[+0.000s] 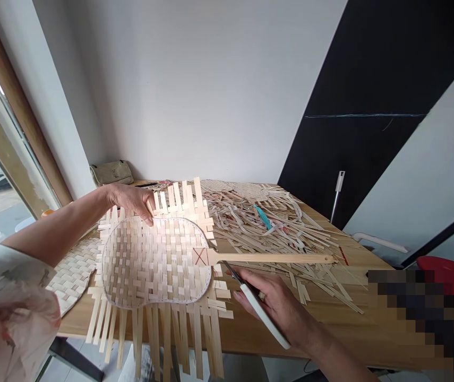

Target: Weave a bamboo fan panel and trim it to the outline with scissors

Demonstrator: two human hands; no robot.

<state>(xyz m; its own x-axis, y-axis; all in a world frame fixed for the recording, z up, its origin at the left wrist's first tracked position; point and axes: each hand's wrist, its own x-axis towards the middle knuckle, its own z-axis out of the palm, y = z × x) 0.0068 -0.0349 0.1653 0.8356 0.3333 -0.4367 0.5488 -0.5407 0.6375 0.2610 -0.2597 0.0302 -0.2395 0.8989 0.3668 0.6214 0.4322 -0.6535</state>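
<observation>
A woven bamboo hand fan (155, 260) is held up at the table's near edge, with a stitched outline and loose strip ends sticking out all round. Its flat wooden handle (274, 258) points right and carries red cross-stitching where it joins the weave. My left hand (133, 202) pinches the fan's upper edge, thumb on the near face. In my right hand (276, 300) is a pair of scissors with white handles (264, 317). Their dark blades reach up-left to the fan's edge just below the handle's base; the tips are partly hidden.
Cut bamboo strips (250, 228) lie heaped on the wooden table (354, 302), with a teal object (262, 217) among them. Another woven piece (73, 273) lies at the left. A beige bag (111, 172) sits at the back left corner. A red chair (450, 278) stands to the right.
</observation>
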